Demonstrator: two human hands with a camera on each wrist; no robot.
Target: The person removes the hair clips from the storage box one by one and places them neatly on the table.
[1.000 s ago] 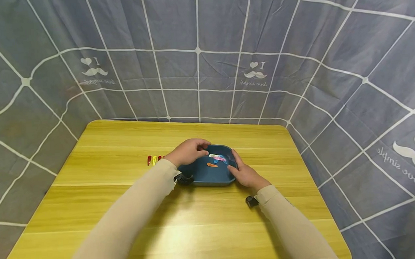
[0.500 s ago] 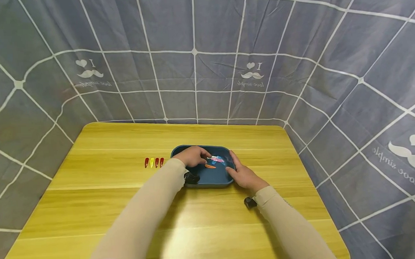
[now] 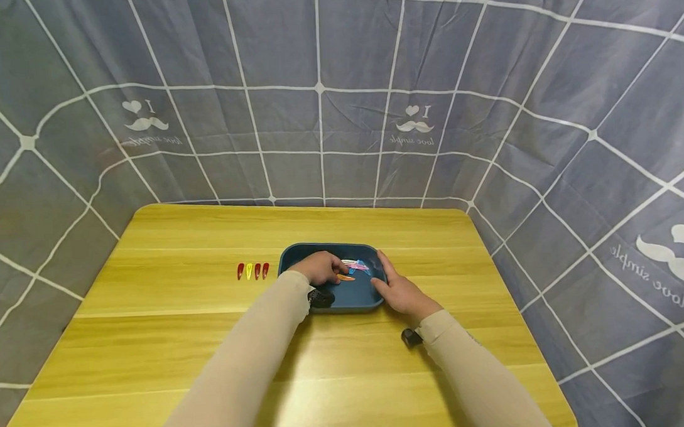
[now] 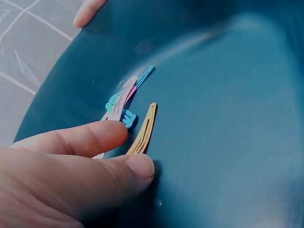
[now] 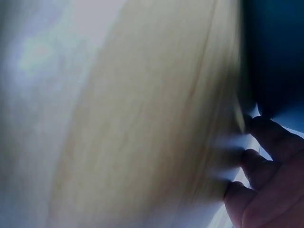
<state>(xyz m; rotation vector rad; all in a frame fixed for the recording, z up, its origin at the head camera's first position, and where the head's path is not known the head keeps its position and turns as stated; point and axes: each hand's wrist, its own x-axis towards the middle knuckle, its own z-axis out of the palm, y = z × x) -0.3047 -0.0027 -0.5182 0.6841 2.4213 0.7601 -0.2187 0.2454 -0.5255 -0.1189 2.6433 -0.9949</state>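
Observation:
A dark blue tray point(image 3: 356, 296) stands on the table, holding several snap hair clips. My left hand point(image 3: 319, 267) reaches inside it, thumb and index finger closing on the near end of an orange hair clip point(image 4: 147, 126). Just beyond, blue, pink and white hair clips point(image 4: 124, 100) lie in an overlapping heap, partly covered by the index finger in the left wrist view. My right hand point(image 3: 403, 294) grips the tray's right side, thumb over the rim and fingers along the outer wall; its fingers point(image 5: 259, 171) show dark in the right wrist view.
Left of the tray, a row of hair clips lies on the wooden table point(image 3: 211, 362): a red clip point(image 3: 240, 271), a yellow clip point(image 3: 250, 271) and two more red ones point(image 3: 261, 270). A grey grid-patterned curtain point(image 3: 293, 114) surrounds the table's back and sides.
My left hand has lowered into the tray, moving from above its back left part to the orange hair clip. The right hand keeps its grip on the tray's side.

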